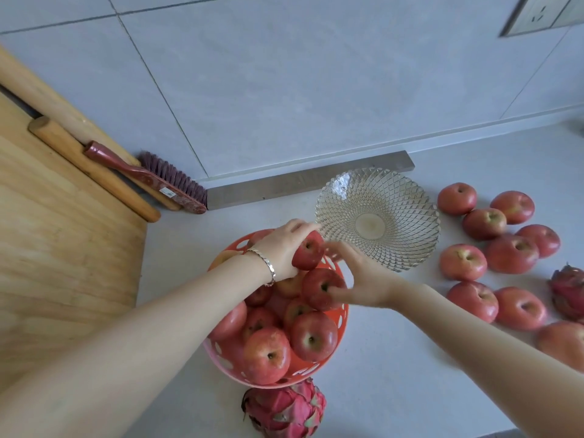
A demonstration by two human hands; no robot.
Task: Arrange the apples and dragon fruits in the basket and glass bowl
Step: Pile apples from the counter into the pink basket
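An orange plastic basket (311, 373) stands on the white counter, piled with several red apples. My left hand (284, 245) grips one apple (308, 251) at the far top of the pile. My right hand (363, 279) holds a second apple (319, 289) just below it, thumb and fingers around its right side. An empty cut-glass bowl (377, 218) sits right behind the basket. Several loose apples (510, 252) lie to the right of the bowl. One dragon fruit (284, 409) lies in front of the basket, another dragon fruit (568, 292) at the right edge.
A large wooden board (63, 232) covers the counter's left side, with two rolling pins (94, 169) and a red hand brush (151, 178) along the tiled wall. A grey metal strip (309, 180) lies at the wall's foot. A wall socket (537, 14) is top right.
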